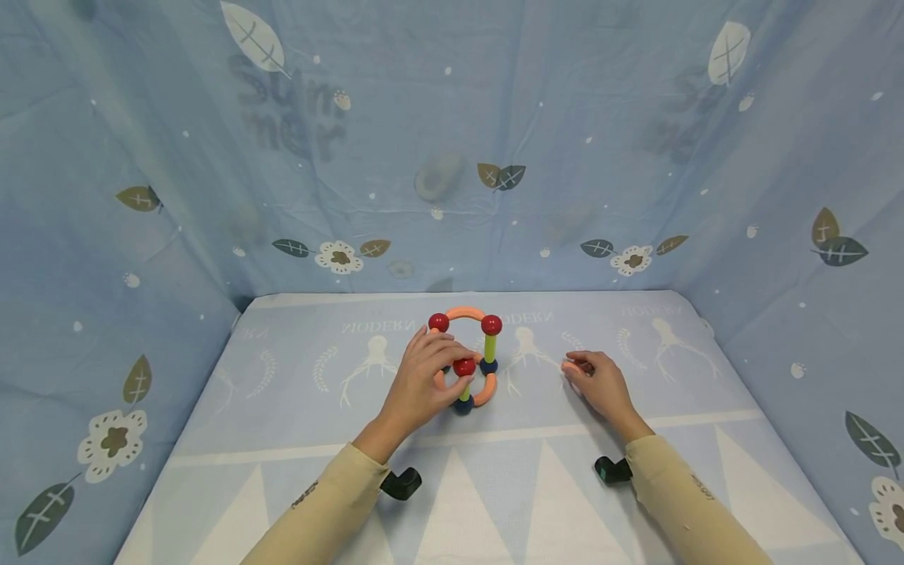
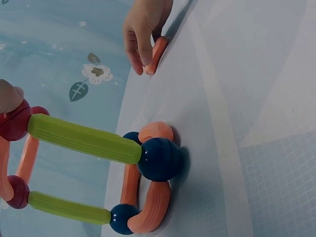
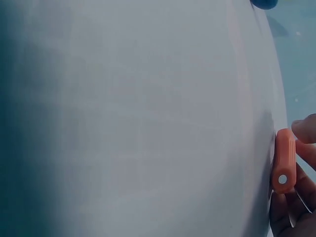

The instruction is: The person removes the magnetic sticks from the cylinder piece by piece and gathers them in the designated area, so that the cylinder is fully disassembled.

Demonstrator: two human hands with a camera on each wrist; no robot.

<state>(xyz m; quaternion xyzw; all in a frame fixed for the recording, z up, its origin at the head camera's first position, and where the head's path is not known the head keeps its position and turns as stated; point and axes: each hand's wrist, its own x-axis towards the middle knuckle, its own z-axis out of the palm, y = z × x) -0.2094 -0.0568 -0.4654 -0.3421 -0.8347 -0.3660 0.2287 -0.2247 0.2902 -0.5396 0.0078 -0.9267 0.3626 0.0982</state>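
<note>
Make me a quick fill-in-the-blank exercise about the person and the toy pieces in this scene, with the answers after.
1. The person's left grip holds a ball coloured ____.
2. The right grip holds a loose orange piece, whose end shows a dot coloured ____.
3. The straight rods are coloured ____.
4. Those rods link red balls to balls coloured ____.

Missing words: red; white; green; blue.

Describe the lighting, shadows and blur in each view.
Head view: bright, with glints on the red balls; left wrist: dimmer, a shadow beside the nearest blue ball; right wrist: dim, the left edge dark and blurred, a shadow beside the orange piece.
</note>
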